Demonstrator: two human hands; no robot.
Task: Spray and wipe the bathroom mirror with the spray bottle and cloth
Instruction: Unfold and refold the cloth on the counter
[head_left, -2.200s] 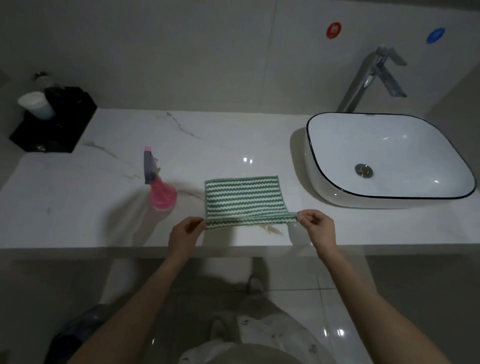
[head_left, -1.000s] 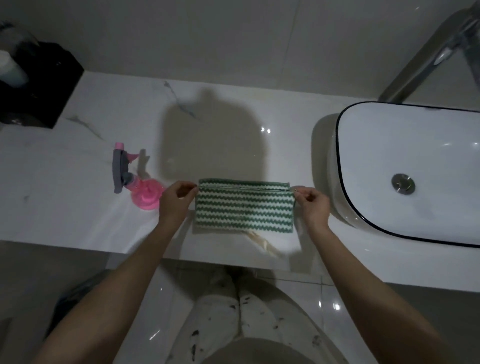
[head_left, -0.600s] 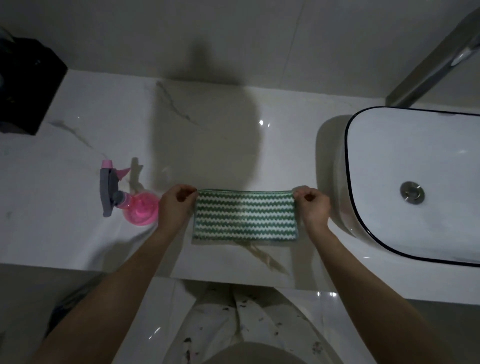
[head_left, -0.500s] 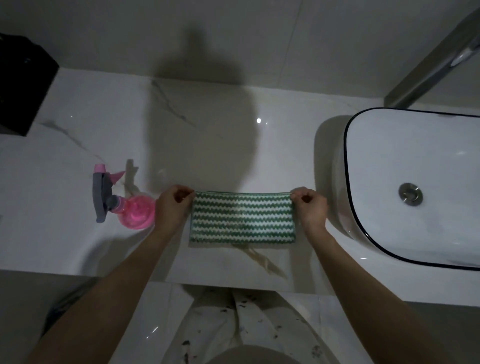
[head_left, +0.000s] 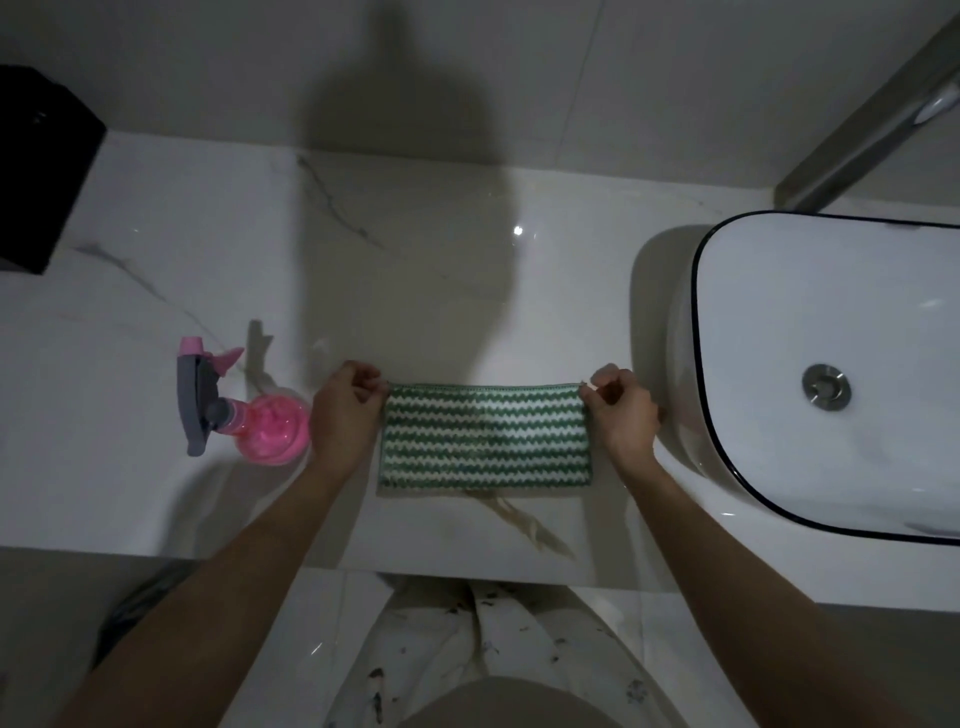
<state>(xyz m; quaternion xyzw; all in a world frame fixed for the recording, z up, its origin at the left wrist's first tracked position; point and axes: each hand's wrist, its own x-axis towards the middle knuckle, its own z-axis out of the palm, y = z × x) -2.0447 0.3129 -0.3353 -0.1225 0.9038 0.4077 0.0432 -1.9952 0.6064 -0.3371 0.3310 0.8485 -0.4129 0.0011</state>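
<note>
White marble worktop (head_left: 441, 270) under a tiled wall, dim light. Far left, a black box (head_left: 36, 171) at the upper edge of the frame. Next, the pink spray bottle (head_left: 249, 421) with its grey trigger head, standing left of centre. Just beside it the left hand (head_left: 345, 410) pinches the far left corner of the green-and-white zigzag cloth (head_left: 485, 436), folded flat at centre. The right hand (head_left: 621, 410) pinches the far right corner. At right, the white basin (head_left: 727, 322), black-rimmed.
</note>
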